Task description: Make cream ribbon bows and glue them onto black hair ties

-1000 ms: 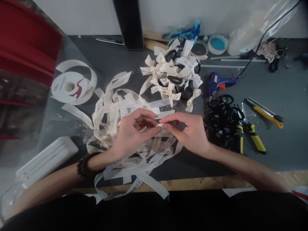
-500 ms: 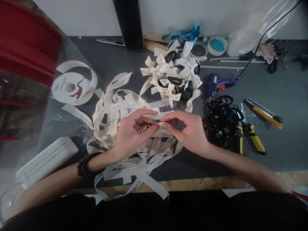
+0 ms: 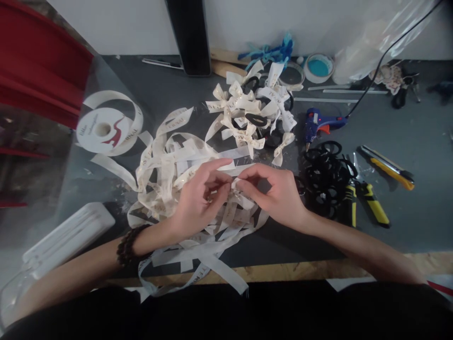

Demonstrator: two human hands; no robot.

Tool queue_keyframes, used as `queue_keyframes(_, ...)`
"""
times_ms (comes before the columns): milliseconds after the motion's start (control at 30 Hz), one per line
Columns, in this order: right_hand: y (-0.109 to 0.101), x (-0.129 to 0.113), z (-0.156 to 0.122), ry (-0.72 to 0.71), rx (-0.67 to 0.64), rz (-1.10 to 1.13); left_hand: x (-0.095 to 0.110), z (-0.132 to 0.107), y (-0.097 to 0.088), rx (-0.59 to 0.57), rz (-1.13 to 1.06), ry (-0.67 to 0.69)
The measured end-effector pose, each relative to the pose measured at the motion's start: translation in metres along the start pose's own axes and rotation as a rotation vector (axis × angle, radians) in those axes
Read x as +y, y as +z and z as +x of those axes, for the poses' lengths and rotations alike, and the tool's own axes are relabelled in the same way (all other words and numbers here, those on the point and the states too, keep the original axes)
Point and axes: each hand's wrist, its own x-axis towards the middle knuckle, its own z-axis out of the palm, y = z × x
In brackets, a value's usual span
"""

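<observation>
Over a loose heap of cream printed ribbon (image 3: pixel 166 165), my two hands meet fingertip to fingertip. My left hand (image 3: pixel 203 196) pinches the left side of a small gathered piece of ribbon (image 3: pixel 236 185). Thumb and forefinger of my right hand (image 3: pixel 274 191) grip the same piece from the right. A pale end of it seems to hang below the right fingers; the rest is hidden by them. Beyond my hands lies a pile of finished ribbon bows (image 3: pixel 244 106) with black hair ties among them. Black hair ties (image 3: pixel 325 177) are heaped right of my right hand.
A ribbon spool (image 3: pixel 102 130) lies at left, above a white device (image 3: pixel 69 238). To the right are a blue glue gun (image 3: pixel 323 123) with its cord, yellow-handled pliers (image 3: pixel 373 205) and a yellow utility knife (image 3: pixel 389 167). A black upright object (image 3: pixel 191 38) stands at the back.
My fingers have shifted their pinch on the ribbon piece, and more of its gathered middle and a hanging end now show. The left hand has moved slightly right and down.
</observation>
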Motion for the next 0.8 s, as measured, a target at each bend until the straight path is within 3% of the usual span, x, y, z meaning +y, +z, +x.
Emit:
queue_keyframes(267,0.0027,0.0031,-0.0028,0.069,-0.007,0.110,-0.0054,-0.0020,-0.0013,0.010,0.038,0.041)
queue_keyframes(500,0.0051,0.0057,-0.0010,0.074,-0.005,0.163,0.0006,0.0000,-0.0012,0.005,-0.155,-0.069)
queue_keyframes(800,0.0042,0.0074,0.0002,0.109,-0.033,0.230,0.0001,0.0022,-0.0002,0.035,-0.135,-0.086)
